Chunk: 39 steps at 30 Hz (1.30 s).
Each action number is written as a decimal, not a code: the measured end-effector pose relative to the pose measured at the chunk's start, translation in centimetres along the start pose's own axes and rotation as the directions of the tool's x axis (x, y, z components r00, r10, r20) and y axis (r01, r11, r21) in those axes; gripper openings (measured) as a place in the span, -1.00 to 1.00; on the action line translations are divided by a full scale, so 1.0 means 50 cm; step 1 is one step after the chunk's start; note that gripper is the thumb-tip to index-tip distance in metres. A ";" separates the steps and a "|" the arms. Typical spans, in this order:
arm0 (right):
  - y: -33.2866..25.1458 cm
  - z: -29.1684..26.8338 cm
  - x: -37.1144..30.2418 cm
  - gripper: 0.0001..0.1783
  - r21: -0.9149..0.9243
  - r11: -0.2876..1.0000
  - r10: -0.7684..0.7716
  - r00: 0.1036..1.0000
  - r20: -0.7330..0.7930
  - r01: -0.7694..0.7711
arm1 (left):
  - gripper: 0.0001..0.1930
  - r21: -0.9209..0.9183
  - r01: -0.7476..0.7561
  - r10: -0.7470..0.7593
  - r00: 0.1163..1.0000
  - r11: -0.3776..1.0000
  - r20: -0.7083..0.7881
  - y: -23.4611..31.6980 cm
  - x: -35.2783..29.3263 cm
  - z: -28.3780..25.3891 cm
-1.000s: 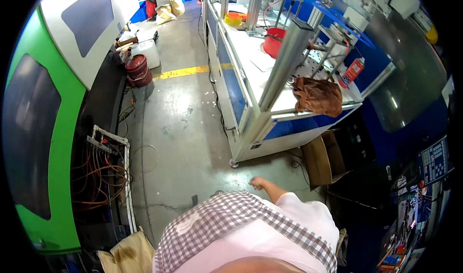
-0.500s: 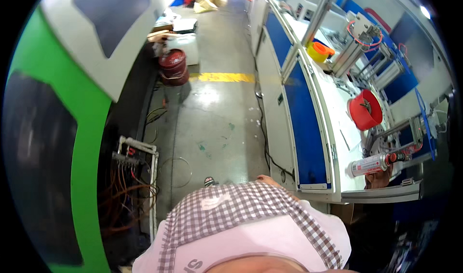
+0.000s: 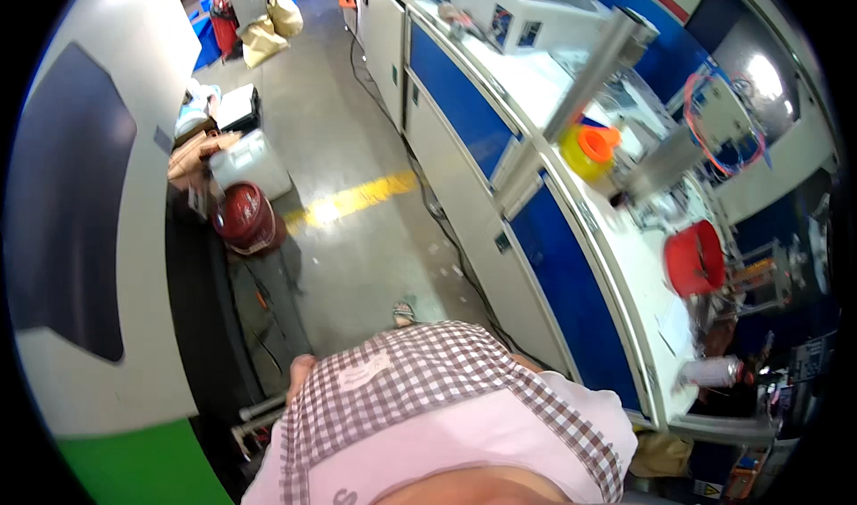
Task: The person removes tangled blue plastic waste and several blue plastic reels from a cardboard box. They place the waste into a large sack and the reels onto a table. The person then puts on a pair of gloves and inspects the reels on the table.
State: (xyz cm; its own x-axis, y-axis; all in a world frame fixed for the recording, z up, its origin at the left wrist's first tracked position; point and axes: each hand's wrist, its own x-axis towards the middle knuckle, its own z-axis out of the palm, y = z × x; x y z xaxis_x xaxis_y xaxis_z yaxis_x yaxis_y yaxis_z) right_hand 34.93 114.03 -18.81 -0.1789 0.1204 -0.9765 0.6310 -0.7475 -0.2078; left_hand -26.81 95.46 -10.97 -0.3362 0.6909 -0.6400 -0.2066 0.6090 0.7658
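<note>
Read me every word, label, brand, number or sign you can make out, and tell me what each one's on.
Pale patch on the checked apron: markings too blurred to read.
Pale shirt: part of a grey mark, cut off by the picture's lower edge.
Can at the right: label blurred.
Yellow triangular sign, lower right: symbol too small.
No whole word or number is legible.

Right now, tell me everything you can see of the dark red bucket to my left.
The dark red bucket is round and glossy, apparently plastic, with what looks like a thin pale handle against its side. It stands upright on the floor beside the black machine base, close to a whitish container; whether they touch is unclear. A yellow floor stripe runs to its right. Your left hand is clear of it.
</note>
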 end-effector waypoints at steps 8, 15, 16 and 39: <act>-1.003 0.036 -0.024 -0.30 0.211 0.827 -0.556 0.813 0.171 0.521 | -0.84 0.208 0.294 -0.237 0.936 0.933 -0.262 0.302 0.251 -0.068; -1.412 -0.057 0.067 -0.55 -0.034 0.337 -0.858 0.292 -0.423 0.941 | -0.83 0.397 0.268 -0.229 0.963 0.878 -0.143 0.566 0.641 -0.191; -1.401 -0.037 0.109 -0.52 -0.174 0.485 -0.816 0.372 -0.442 0.857 | -0.83 0.436 0.248 -0.221 0.969 0.865 -0.113 0.620 0.716 -0.211; -2.002 -0.513 -0.366 -0.68 -0.562 0.473 -0.126 -0.579 -0.806 0.679 | -0.63 0.500 0.160 -0.202 0.979 0.851 0.030 1.364 1.696 -0.160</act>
State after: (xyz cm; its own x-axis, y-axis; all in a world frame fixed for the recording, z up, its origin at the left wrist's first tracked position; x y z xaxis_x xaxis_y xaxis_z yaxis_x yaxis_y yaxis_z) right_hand -5.57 203.41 18.38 0.6318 0.5511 0.5450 0.6011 0.0955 -0.7934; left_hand -76.77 192.48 -12.52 -0.2603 0.5652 -0.7828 0.2301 0.8237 0.5182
